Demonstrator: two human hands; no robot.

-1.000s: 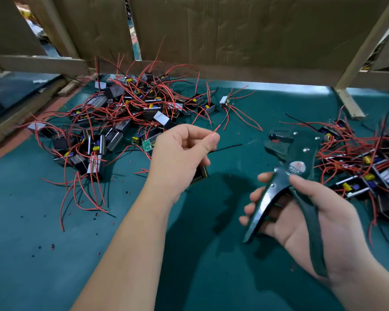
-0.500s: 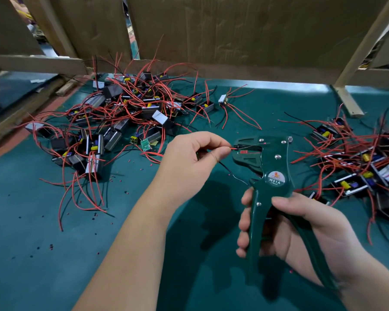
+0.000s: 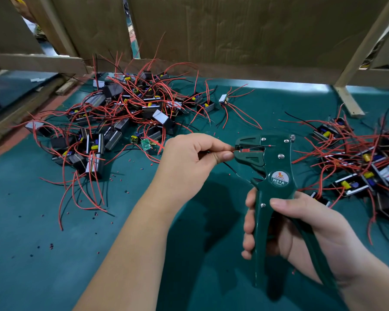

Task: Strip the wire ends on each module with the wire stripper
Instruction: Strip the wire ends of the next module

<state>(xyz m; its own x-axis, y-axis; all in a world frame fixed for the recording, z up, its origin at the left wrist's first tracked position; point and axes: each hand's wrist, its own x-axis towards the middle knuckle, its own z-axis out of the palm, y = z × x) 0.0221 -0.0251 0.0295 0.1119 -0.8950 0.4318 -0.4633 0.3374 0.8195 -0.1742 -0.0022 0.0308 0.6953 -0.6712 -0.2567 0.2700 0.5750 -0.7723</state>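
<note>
- Green-bodied wire stripper (image 3: 276, 167) stands upright just right of frame centre, head up and handles down, with the "W01A" label facing me.
- My right hand (image 3: 301, 227) is wrapped round the handles. Four fingers curl round the front handle and the thumb lies across just under the label. The rear handle runs along my palm toward the lower right.
- The two handles sit at an angle to each other, not squeezed together.
- My left hand (image 3: 189, 160) is at frame centre with its fingers curled. Thumb and forefinger pinch a red wire (image 3: 248, 150) at the left edge of the stripper head, fingertips just beside the jaws.
- The red wire lies level between the jaws. Past them a thin bare strand leads to a small red piece near the right side of the head.
- A black wire (image 3: 230, 167) trails down from under my left hand and passes behind the tool.
- I cannot see the module this wire belongs to; my left hand covers that spot.
- My left forearm rises diagonally from the bottom edge, and my right wrist enters from the lower right corner.
- One heap of modules (image 3: 126, 113) with red leads lies upper left, and a second heap (image 3: 364, 158) lies at the right edge. Both rest on the teal mat (image 3: 43, 254).
- Small red and black insulation bits (image 3: 94, 214) are scattered lower left.
- Cardboard (image 3: 234, 30) and a wooden frame (image 3: 350, 63) run across the top.
</note>
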